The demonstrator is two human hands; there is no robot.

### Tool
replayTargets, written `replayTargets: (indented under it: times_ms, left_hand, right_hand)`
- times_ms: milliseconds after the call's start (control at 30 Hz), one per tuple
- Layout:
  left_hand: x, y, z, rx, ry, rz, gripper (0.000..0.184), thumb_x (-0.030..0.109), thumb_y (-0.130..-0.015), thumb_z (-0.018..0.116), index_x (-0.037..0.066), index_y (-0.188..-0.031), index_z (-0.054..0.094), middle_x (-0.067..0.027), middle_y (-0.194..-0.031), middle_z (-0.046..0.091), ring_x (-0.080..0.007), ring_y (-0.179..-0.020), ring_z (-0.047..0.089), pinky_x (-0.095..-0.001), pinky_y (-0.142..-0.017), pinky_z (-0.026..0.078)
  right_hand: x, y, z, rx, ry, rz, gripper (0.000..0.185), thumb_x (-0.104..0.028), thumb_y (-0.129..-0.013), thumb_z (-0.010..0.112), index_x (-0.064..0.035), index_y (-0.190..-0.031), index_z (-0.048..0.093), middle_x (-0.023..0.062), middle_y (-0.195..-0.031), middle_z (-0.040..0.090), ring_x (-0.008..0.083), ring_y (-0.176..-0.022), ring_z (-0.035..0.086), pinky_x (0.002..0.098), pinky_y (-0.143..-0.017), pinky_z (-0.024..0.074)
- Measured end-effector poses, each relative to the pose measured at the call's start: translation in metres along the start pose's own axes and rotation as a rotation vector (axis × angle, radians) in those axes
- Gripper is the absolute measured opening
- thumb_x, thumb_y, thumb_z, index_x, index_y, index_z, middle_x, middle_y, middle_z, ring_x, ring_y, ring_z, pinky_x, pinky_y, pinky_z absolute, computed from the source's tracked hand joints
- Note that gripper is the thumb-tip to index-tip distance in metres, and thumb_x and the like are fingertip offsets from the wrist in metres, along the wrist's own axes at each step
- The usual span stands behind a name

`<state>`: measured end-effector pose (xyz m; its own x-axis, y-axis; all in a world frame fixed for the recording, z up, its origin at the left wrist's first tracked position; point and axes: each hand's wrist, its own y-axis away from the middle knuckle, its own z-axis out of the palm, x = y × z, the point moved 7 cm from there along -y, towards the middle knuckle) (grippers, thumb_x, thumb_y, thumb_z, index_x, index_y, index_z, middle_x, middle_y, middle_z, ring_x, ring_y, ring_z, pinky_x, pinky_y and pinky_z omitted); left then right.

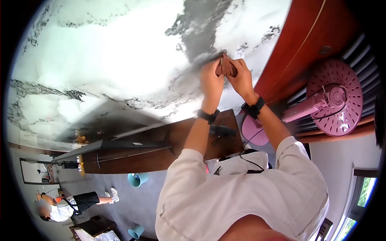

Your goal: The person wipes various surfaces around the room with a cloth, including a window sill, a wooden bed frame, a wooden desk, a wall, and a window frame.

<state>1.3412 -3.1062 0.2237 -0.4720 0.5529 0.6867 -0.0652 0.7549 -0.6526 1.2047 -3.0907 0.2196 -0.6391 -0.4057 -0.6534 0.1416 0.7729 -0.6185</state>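
- Head view: a left hand (212,78) and a right hand (242,78) are raised close together over a white table with grey-black marble patterning (120,52).
- Held item: a small brown folded piece (226,69), material not determinable, is located between the two hands, near the table's right-hand part.
- Fingers, left: bent and grasping the piece on its left side.
- Fingers, right: curled and grasping the piece on its right side; exact fingertip contact is partly hidden.
- Wrists: each wears a black band, left (208,116) and right (253,107).
- Right of the table: a dark red wooden panel (291,42); beyond it, a pink round slotted unit on a pole (352,88), well apart from the hands.
- Near side: a dark brown wooden surface (228,117) lies between the table and the wearer's body.
- Lower left: two teal bins, one (138,180) nearer the wood, one (136,231) farther down; another person in a white top (62,212) stands well apart.
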Motion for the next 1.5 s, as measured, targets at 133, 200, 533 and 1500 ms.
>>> replayTargets:
  times_ms: [133,200,533,1500]
  left_hand:
    - [0.056,-0.014,0.017,0.035,0.013,0.123,0.04,-0.003,-0.078,0.071,0.009,-0.115,0.068,-0.011,-0.109,0.069,-0.0331,-0.102,0.063,-0.0411,-0.086,0.052]
    - [0.082,-0.022,0.035,0.066,0.045,0.161,0.042,-0.005,-0.076,0.071,0.009,-0.116,0.068,-0.011,-0.11,0.069,-0.0332,-0.102,0.063,-0.0407,-0.086,0.052]
    - [0.19,-0.056,0.168,0.166,0.051,0.337,0.051,-0.013,-0.072,0.067,0.009,-0.118,0.067,-0.0098,-0.113,0.067,-0.0328,-0.105,0.061,-0.0418,-0.089,0.051]
    - [0.202,-0.016,0.307,-0.095,-0.286,0.28,0.043,-0.003,-0.075,0.066,0.01,-0.116,0.07,-0.0039,-0.111,0.072,-0.0261,-0.097,0.063,-0.0368,-0.077,0.058]
  right_hand:
    - [-0.005,-0.019,-0.053,0.104,-0.074,-0.078,0.056,0.006,-0.07,0.075,-0.0101,-0.122,0.065,0.0103,-0.096,0.056,0.0273,-0.077,0.06,0.0346,-0.068,0.0519]
    - [-0.002,-0.031,-0.086,0.166,-0.083,-0.112,0.056,0.006,-0.07,0.075,-0.0096,-0.123,0.065,0.0101,-0.096,0.057,0.0262,-0.077,0.06,0.0336,-0.068,0.0516]
    - [0.077,-0.093,-0.218,0.374,-0.052,-0.242,0.059,0.01,-0.07,0.075,-0.0092,-0.125,0.065,0.0101,-0.107,0.059,0.0283,-0.093,0.063,0.0337,-0.078,0.054]
    - [0.228,-0.06,-0.254,0.364,-0.127,0.036,0.056,0.01,-0.072,0.066,-0.0067,-0.125,0.062,0.0166,-0.108,0.056,0.0382,-0.099,0.059,0.0405,-0.087,0.0511]
